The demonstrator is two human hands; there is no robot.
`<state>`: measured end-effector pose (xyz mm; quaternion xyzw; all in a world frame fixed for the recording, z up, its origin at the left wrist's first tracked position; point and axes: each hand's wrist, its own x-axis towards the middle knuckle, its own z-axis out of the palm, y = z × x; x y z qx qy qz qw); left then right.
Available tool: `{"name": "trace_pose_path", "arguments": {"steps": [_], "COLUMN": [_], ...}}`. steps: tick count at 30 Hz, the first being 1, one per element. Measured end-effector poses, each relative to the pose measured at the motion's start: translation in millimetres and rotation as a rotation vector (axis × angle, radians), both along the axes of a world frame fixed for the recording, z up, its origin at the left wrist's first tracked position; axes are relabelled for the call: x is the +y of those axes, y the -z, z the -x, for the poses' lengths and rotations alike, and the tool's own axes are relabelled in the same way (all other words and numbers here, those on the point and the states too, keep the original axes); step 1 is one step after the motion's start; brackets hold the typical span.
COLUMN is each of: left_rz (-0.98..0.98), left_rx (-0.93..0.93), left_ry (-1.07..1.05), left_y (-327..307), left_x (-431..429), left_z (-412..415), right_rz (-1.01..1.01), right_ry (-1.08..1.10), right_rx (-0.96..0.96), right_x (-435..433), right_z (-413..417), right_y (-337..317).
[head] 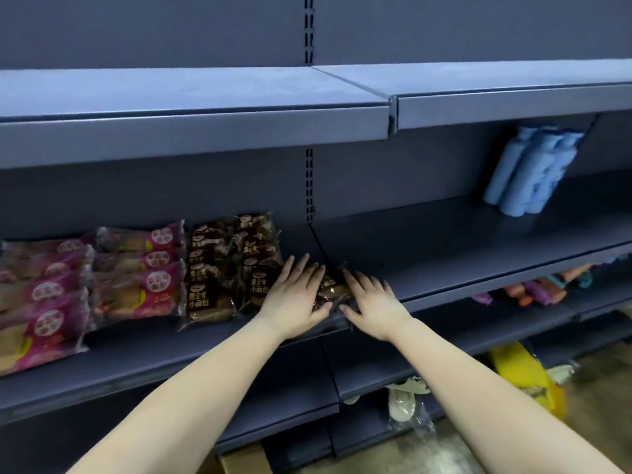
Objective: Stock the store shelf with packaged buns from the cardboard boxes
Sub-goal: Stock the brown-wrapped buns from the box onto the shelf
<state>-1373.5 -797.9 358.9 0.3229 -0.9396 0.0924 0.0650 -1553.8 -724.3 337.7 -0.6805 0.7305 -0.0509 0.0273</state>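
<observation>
A brown packaged bun pack [331,288] lies on the dark grey middle shelf [444,254], close to its front edge. My left hand [297,295] lies flat along the pack's left side, fingers straight and thumb against its near end. My right hand [371,300] presses its right side with spread, straight fingers. To the left stand two rows of brown bun packs [232,265], and further left several pink and purple bun packs [102,278]. A corner of a cardboard box [244,458] shows on the floor below.
Blue rolled packs [533,172] stand at the back right of the same shelf. The upper shelf [205,107] overhangs above. Lower shelves hold colourful small items [540,289], a yellow bag [523,374] and a plastic-wrapped item [403,405].
</observation>
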Motion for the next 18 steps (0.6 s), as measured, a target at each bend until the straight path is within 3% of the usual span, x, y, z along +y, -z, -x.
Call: {"name": "trace_pose_path", "arguments": {"steps": [8,14,18], "left_rz": [-0.098,-0.232,-0.275], "left_rx": [-0.206,-0.282,-0.263], "left_ry": [-0.166,-0.209,-0.212], "left_y": [-12,-31,-38], "left_x": [-7,-16,-16], "left_z": [27,35,40], "right_rz": [0.040,-0.020,0.048], "right_ry": [-0.035,-0.074,-0.089], "right_rx": [-0.027,0.019,-0.016], "right_x": [12,10,-1], "right_z": [17,28,22], "right_y": [-5,-18,-29]}}
